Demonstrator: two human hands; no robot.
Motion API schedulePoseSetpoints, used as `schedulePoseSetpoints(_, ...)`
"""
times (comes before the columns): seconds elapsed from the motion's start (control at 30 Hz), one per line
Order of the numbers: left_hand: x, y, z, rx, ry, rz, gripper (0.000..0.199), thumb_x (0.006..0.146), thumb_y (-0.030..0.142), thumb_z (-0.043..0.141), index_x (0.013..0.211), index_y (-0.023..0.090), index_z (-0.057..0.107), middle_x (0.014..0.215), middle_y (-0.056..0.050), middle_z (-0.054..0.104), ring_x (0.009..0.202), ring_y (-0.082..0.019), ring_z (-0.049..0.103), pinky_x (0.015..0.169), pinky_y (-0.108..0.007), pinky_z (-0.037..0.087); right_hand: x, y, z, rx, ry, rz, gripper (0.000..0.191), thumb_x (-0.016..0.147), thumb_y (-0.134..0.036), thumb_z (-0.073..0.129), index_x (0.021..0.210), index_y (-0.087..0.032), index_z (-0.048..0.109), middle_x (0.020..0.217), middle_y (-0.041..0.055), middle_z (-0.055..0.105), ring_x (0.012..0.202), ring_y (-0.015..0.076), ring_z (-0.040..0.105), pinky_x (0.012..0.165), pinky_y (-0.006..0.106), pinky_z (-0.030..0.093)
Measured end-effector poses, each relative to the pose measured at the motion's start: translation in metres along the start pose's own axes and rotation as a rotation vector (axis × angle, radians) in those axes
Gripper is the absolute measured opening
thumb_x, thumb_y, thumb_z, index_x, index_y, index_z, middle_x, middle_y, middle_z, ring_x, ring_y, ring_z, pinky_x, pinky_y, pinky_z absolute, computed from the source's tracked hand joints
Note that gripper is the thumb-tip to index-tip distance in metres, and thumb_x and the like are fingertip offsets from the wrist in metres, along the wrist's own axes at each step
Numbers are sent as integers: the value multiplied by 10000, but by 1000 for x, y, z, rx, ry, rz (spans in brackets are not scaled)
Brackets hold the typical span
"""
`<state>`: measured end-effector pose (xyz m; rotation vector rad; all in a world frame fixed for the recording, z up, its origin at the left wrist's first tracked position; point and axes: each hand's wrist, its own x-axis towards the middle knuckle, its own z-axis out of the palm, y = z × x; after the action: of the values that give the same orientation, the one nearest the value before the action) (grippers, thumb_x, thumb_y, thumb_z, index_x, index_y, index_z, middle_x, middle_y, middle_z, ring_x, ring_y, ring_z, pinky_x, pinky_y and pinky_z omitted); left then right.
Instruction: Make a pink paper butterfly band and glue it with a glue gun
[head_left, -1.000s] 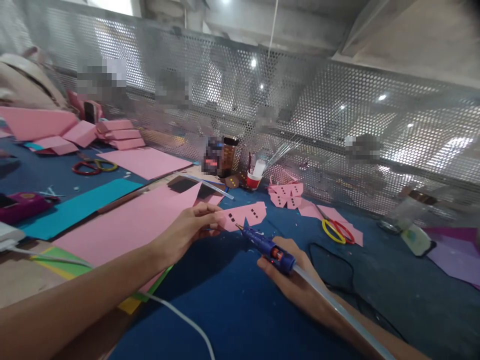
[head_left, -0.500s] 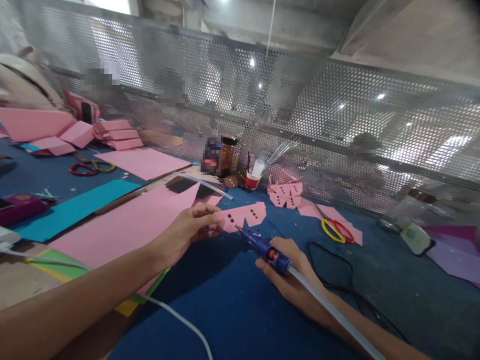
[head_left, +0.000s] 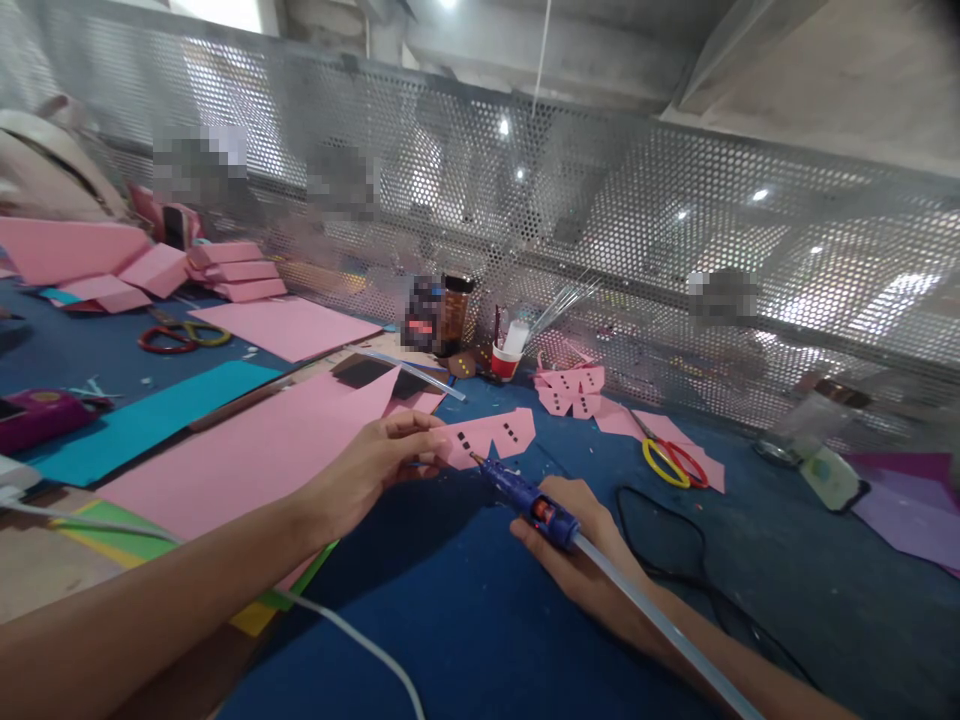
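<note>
Between the thumb and fingers of my left hand (head_left: pixel 375 460) is the left end of a pink paper cutout (head_left: pixel 491 432), held above the blue table. Small dark squares dot the cutout, and a notch breaks its lower edge. My right hand (head_left: pixel 577 530) is closed around a blue hot glue gun (head_left: pixel 529 497). A long clear glue stick (head_left: pixel 660 625) sticks out of its back end. The gun's nozzle tip is at the lower edge of the cutout, near the dark squares; whether it touches the paper I cannot tell.
Red and yellow scissors (head_left: pixel 675 462) lie on pink scraps at right, near a black cable (head_left: pixel 701 540). Behind stand a red-and-white cup (head_left: pixel 508 362) and dotted pink cutouts (head_left: pixel 571 390). Large pink sheets (head_left: pixel 247 450) and a teal strip (head_left: pixel 161 415) lie left. A perforated metal panel (head_left: pixel 637 220) closes the back.
The pink cutout has shifted very slightly, its right end a touch lower. Both hands keep nearly the same place and the same hold.
</note>
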<state>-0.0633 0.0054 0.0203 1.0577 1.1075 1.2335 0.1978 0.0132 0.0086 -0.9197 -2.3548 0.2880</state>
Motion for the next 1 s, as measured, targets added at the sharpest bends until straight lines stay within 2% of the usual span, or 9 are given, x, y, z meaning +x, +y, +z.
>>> schedulePoseSetpoints(0.4,1,-3,-3,-22,12,1,211,745,354,756,889,215,691,886,-16,714,773,-154,647,755,-288,514,-2,-2,-2,21,10,37,239,919,-357,564,751,-208,484,757,6,563,718,169,511,687,296,388)
schedulePoseSetpoints(0.63,-1,0,-1,14,9,6,210,758,380,745,873,214,688,891,-18,706,834,-169,654,778,-287,513,0,-2,-2,0,-9,31,170,898,-349,582,813,-210,535,799,14,597,760,190,545,715,315,391)
schedulePoseSetpoints(1.0,1,-1,-2,11,13,14,230,758,381,747,893,206,685,913,-39,697,852,-186,652,773,-293,516,-1,-4,-4,-12,-13,26,172,911,-352,568,818,-210,541,801,17,609,762,189,569,719,318,407)
